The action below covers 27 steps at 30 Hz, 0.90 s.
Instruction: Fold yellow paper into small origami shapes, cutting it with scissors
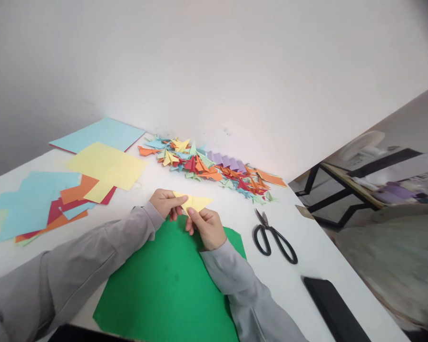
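Note:
A folded yellow paper triangle (pixel 196 203) is held just above the white table (pixel 231 213). My left hand (pixel 166 202) pinches its left end. My right hand (pixel 207 228) pinches its lower edge with thumb and fingers closed on it. Both hands hover over the far edge of a large green sheet (pixel 167 285) that lies flat in front of me. Grey sleeves cover both arms.
A heap of small folded paper shapes (pixel 207 168) in many colours lies along the wall. Yellow (pixel 107 166), light blue (pixel 100 133) and mixed sheets (pixel 39 204) lie at left. Black scissors (pixel 273 236) and a black flat object (pixel 333 311) lie at right, near the table edge.

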### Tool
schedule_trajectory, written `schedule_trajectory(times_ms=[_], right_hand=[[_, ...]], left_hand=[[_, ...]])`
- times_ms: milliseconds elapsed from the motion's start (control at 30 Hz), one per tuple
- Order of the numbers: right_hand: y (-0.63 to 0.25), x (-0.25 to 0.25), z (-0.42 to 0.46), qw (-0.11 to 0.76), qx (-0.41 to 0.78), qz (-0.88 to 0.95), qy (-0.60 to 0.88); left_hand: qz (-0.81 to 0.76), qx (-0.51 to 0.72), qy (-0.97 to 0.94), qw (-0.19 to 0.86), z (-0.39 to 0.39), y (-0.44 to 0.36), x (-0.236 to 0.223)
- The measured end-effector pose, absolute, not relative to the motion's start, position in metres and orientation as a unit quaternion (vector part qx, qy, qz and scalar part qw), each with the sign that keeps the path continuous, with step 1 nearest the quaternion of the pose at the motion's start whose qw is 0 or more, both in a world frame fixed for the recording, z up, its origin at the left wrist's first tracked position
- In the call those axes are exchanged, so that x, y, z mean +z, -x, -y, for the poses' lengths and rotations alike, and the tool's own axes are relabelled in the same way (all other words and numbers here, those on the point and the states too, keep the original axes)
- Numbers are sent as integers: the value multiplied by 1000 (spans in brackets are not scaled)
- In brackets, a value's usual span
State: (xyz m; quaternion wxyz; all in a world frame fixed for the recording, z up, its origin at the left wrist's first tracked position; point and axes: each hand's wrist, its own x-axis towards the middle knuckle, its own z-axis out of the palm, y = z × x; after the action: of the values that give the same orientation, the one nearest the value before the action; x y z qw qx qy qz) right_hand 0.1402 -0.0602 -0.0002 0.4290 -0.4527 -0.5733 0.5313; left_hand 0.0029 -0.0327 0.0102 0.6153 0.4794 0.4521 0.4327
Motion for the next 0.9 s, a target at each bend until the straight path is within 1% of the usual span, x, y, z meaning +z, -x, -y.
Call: schedule_trajectory(times_ms=[133,300,567,700,900], right_hand=[[-140,0,60,427,533,574,452],[-141,-1,59,427,537,573,449],[-141,-4,60,436,567,542,440],[-139,-3,62,426,586,540,428],[-140,-3,60,424,577,548,432]], left_hand=[[-448,432,-461,633,34,-4,13],[-454,428,-470,624,33,-5,12],[-499,447,-504,546,30,-1,10],[-489,446,-501,558,30,0,11],[-497,440,-491,564,32,-2,10]])
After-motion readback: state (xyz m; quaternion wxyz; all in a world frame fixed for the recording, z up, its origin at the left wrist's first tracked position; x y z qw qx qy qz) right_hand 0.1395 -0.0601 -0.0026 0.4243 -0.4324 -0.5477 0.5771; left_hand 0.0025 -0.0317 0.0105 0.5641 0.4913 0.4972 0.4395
